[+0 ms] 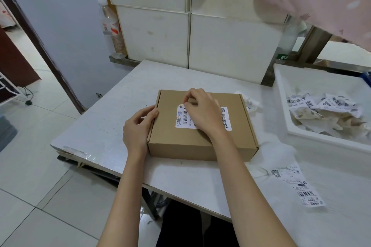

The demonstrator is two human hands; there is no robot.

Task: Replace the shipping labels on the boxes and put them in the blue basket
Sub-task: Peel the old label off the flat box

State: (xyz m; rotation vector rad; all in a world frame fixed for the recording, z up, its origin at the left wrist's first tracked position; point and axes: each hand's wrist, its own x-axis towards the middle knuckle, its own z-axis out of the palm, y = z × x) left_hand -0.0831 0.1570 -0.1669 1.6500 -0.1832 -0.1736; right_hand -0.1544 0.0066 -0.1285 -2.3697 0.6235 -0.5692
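A flat brown cardboard box [202, 140] lies closed on the white table [120, 118]. A white shipping label [183, 118] with barcodes is stuck on its lid. My left hand [137, 126] holds the box's left edge, thumb on the lid. My right hand [202, 110] lies over the label, with thumb and forefinger pinching at the label's far left corner. A loose fresh label [297, 186] lies on the table at the right.
A white tray [281, 94] at the right holds several crumpled old labels [325, 110]. A scrap of paper [251, 102] lies behind the box. A plastic bottle [111, 28] stands at the back left. The table's left edge drops to tiled floor.
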